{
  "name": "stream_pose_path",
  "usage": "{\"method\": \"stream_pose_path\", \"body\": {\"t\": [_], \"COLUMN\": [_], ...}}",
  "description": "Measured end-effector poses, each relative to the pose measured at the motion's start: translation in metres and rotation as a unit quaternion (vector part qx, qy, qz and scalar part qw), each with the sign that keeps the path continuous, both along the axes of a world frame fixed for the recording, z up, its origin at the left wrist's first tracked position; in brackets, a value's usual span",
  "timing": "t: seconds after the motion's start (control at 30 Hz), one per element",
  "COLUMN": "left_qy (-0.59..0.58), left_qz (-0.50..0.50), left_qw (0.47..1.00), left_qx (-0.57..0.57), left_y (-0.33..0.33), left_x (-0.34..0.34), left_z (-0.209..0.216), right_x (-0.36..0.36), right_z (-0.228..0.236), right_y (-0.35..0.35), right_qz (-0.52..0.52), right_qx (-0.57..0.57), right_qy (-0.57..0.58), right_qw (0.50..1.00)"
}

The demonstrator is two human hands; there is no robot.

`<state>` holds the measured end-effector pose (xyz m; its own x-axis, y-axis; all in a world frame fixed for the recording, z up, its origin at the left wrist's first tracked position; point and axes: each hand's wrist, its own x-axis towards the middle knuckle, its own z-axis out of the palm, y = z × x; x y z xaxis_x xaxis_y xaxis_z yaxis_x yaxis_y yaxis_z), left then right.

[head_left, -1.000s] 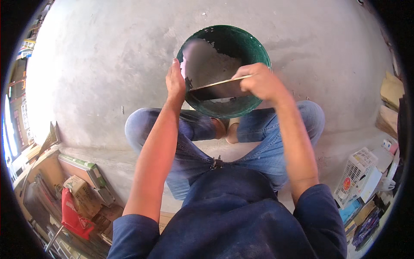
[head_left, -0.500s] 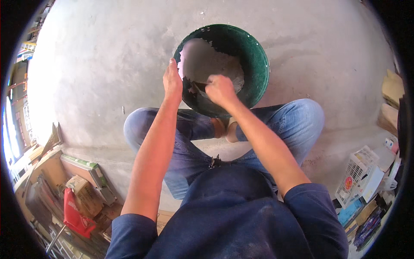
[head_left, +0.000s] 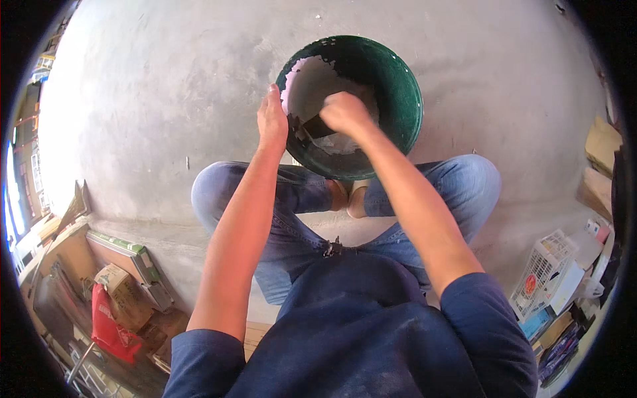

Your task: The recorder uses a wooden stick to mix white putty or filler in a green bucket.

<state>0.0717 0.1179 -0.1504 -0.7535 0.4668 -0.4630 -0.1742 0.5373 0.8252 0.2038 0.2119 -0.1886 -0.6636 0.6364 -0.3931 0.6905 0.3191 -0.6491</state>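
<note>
Watching the right hand (head_left: pixel 346 114) clenched on a dark blade (head_left: pixel 318 126), left hand (head_left: pixel 272 118) flat against the green bucket (head_left: pixel 410 99) at its left rim, I judge pale residue (head_left: pixel 304 86) remains, right wall mostly bare.

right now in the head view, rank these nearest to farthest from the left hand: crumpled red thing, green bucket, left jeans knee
1. Green bucket: right at the left hand, which rests against its left side.
2. Left jeans knee: below and left of that hand.
3. Crumpled red thing: farthest, at lower left.
</note>
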Motion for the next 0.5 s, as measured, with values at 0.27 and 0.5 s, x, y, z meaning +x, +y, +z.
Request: {"method": "stream_pose_path", "body": {"t": [0.27, 0.5], "left_qy": [0.051, 0.002], "left_qz": [-0.011, -0.003], "left_qw": [0.999, 1.000], "left_qx": [0.005, 0.004], "left_y": [-0.008, 0.002], "left_x": [-0.010, -0.001], "left_z": [-0.005, -0.006], "right_x": [0.109, 0.081], "right_z": [0.144, 0.062], "right_y": [0.009, -0.027], "right_qz": [-0.025, -0.051], "right_qx": [-0.197, -0.086], "right_qy": [0.085, 0.160], "right_qw": [0.976, 0.982]}}
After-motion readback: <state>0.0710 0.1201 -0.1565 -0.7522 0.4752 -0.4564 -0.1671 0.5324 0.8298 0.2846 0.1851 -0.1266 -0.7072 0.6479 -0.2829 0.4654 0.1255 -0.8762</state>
